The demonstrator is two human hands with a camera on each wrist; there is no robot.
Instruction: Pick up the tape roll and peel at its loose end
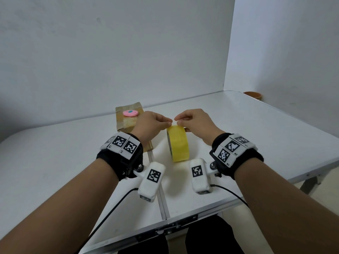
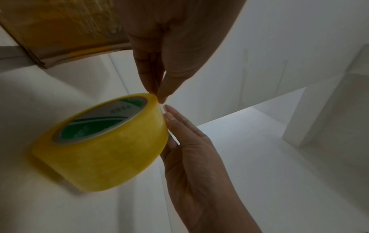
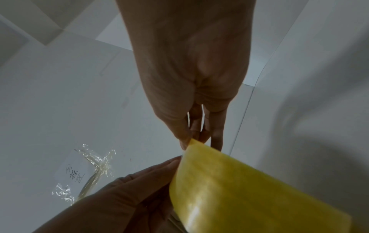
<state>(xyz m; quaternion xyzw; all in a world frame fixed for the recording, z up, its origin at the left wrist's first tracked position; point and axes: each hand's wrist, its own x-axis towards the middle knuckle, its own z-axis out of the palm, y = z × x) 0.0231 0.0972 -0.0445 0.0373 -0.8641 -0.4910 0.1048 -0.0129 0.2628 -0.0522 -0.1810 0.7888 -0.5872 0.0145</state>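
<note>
Both my forearms fill the near edge of the head view, wrist bands strapped on, reaching to a yellow tape roll (image 1: 178, 143) that stands on its edge on the white folding table (image 1: 256, 125).

Step in hand, as I judge it: finding and lifting the free end of the tape at the top of the roll.

Left hand (image 1: 151, 123): fingers curled, thumb and forefinger closed in a narrow pinch at the roll's top rim. The left wrist view shows the fingertips (image 2: 160, 94) touching that rim; whether a tape end lies between them, I cannot tell.

Right hand (image 1: 194, 121): fingers bent at the roll's top, with the lower fingers laid along its far side, steadying it. Its thumb and fingertips (image 3: 186, 141) meet at the roll's upper edge.

Next move, in my judgement, calls for a nail under the tape end and a firm hold on the roll.

Behind the roll to its left, a cardboard box (image 1: 128, 118) carries a pink object (image 1: 130, 113).
</note>
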